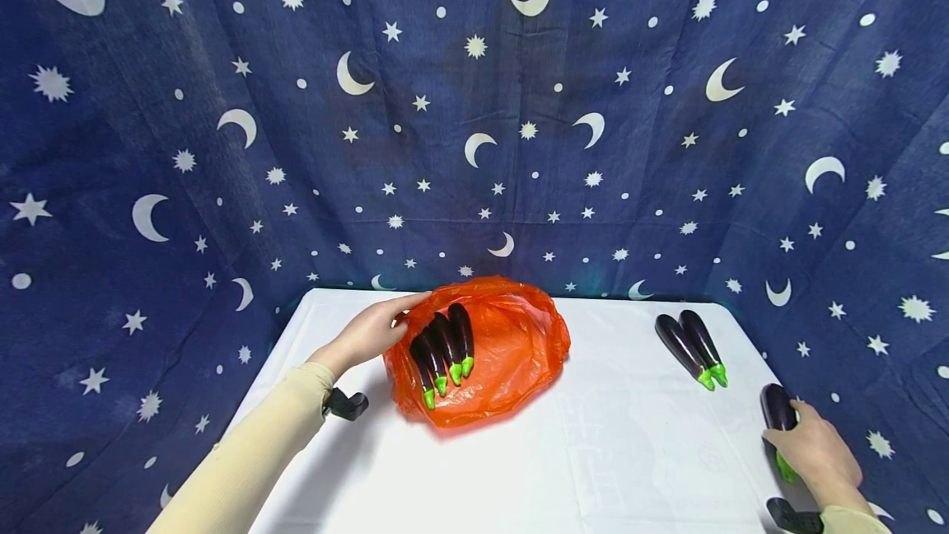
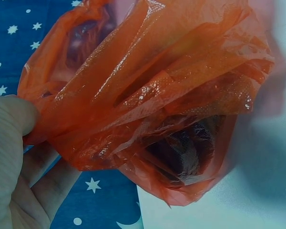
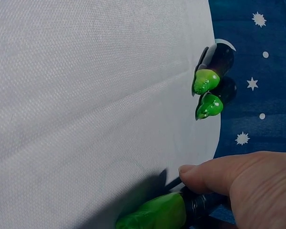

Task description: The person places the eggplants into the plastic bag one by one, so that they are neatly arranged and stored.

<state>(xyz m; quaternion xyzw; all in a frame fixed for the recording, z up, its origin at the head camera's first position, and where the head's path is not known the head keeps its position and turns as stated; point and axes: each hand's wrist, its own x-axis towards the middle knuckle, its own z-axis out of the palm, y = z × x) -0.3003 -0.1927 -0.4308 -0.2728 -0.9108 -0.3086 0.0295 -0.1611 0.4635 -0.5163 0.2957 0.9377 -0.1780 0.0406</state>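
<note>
Bag: an orange plastic bag (image 1: pixel 493 361) lies at centre-left of the head view on the white desk (image 1: pixel 593 452), its mouth open toward the left.
Bag contents: three dark purple eggplants (image 1: pixel 445 348) with green stem ends lie side by side in the mouth of the bag, stems pointing toward the lower edge of the frame. In the left wrist view only a dark shape shows through the crumpled film.
Left hand: the left hand (image 1: pixel 371 332) is at the bag's upper left rim; in the left wrist view the thumb and fingers pinch the edge of the orange film at the left of the frame.
Right hand: the right hand (image 1: pixel 811 447) sits at the lower right of the head view, near the desk's right edge, fingers curled over a single eggplant (image 1: pixel 778 410). The dark body sticks out above the knuckles and the green stem shows below the hand. In the right wrist view the thumb presses on it just behind the green end, at the bottom of the frame.
Loose pair: two more eggplants (image 1: pixel 693 346) lie touching each other on the desk at right of centre, well apart from the bag, above the right hand in the frame.
Backdrop: a dark blue cloth (image 1: pixel 474 105) with white moons and stars hangs behind and around the desk.
</note>
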